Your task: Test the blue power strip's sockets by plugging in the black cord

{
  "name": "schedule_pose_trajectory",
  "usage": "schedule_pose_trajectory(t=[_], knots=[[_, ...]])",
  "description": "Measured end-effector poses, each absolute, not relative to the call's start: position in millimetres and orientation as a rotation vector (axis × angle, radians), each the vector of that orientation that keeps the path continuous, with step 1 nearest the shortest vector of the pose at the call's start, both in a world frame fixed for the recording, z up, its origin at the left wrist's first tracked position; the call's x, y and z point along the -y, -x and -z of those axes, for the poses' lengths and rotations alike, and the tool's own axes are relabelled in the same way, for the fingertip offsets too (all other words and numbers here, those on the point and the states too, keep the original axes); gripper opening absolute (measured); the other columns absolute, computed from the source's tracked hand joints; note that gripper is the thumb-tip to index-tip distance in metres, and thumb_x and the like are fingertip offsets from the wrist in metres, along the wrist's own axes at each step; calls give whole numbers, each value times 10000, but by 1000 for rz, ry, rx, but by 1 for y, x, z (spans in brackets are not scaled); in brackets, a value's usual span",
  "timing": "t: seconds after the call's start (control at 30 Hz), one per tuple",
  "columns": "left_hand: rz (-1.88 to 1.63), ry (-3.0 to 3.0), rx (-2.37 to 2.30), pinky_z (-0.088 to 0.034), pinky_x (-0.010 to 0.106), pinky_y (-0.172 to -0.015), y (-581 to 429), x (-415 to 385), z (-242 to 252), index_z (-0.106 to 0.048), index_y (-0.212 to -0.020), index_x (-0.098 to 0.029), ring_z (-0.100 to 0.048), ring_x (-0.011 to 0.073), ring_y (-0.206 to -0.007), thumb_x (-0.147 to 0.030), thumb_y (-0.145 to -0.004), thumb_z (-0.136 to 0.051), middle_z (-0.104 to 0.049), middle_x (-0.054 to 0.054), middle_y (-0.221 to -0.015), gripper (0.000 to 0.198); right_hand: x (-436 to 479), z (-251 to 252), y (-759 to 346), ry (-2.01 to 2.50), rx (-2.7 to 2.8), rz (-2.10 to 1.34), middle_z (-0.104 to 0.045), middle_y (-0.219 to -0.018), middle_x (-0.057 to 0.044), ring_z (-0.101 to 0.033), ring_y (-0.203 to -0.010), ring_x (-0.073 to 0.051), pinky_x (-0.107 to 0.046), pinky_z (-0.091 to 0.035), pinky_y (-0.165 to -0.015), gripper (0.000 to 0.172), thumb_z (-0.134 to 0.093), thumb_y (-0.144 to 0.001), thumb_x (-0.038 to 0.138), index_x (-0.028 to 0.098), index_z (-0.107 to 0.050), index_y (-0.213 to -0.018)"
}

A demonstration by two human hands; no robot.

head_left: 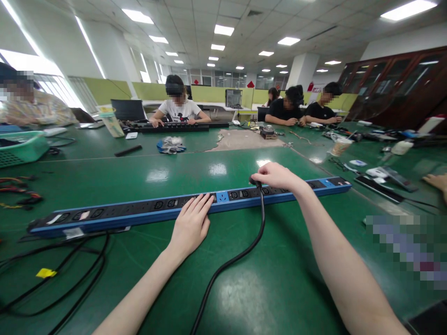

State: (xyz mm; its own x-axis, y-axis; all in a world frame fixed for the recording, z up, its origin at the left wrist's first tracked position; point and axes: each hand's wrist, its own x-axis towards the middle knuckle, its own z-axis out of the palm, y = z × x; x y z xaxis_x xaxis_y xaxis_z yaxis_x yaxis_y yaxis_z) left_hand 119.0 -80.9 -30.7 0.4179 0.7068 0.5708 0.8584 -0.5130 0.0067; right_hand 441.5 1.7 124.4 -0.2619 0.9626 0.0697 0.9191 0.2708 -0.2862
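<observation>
A long blue and black power strip point(139, 211) lies across the green table point(272, 274) in front of me. My left hand point(191, 224) rests flat on it near its middle, fingers stretched out over the sockets. My right hand point(275, 176) is closed around a black plug point(256, 181) at a socket further right on the strip. The plug's black cable point(237, 256) curves down toward me.
Loose black cables point(63, 274) and a yellow tag point(46, 273) lie at the left. A green basket point(21, 147) stands far left. Other people sit at the far side with another long strip point(178, 126). Devices and another person's hand point(435, 181) are at the right.
</observation>
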Motion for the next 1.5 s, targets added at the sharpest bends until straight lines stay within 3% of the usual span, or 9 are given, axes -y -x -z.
schedule_pose_trajectory(t=[0.3, 0.57, 0.9, 1.03, 1.17, 1.5], knots=[[740, 2415, 1306, -308, 521, -1329, -124, 82, 28, -265, -1723, -270, -404, 262, -1582, -175, -1005, -481, -399, 62, -1721, 756, -4, -119, -470, 1909, 2425, -519, -732, -679, -63, -683, -623, -187, -270, -466, -640, 432, -576, -923, 533, 168, -773, -801], [667, 2555, 1192, -248, 506, -1348, -186, 82, 21, -337, -1697, -251, -388, 257, -1587, -224, -1018, -481, -390, 56, -1730, 694, -4, -119, -465, 1906, 2441, -592, -759, -711, -67, -706, -627, -182, -248, -480, -633, 420, -597, -942, 525, 162, -777, -830], [775, 2564, 1202, -241, 509, -1344, -230, 72, 26, -341, -1691, -237, -385, 259, -1586, -213, -994, -504, -413, 60, -1719, 716, -3, -114, -447, 1965, 2549, -242, -774, -730, -80, -734, -741, -214, -277, -499, -735, 432, -551, -969, 519, 190, -813, -871], [791, 2567, 1196, -244, 515, -1346, -227, 73, 28, -316, -1702, -242, -377, 263, -1592, -205, -985, -515, -407, 62, -1721, 745, 2, -113, -432, 2005, 2547, 57, -808, -912, -161, -765, -926, -294, -343, -534, -821, 398, -556, -957, 462, 173, -829, -928], [770, 2556, 1210, -236, 503, -1353, -227, 73, 29, -310, -1705, -240, -364, 255, -1599, -222, -1003, -500, -392, 54, -1730, 727, 6, -114, -425, 2029, 2551, 121, -803, -1039, -215, -770, -985, -338, -391, -554, -852, 374, -585, -938, 413, 143, -829, -1024], [753, 2562, 1224, -222, 484, -1361, -226, 73, 27, -354, -1684, -237, -350, 237, -1604, -231, -1008, -493, -387, 38, -1734, 690, 3, -112, -433, 2066, 2525, -64, -789, -789, -143, -774, -907, -311, -377, -542, -868, 396, -545, -976, 444, 182, -820, -864]])
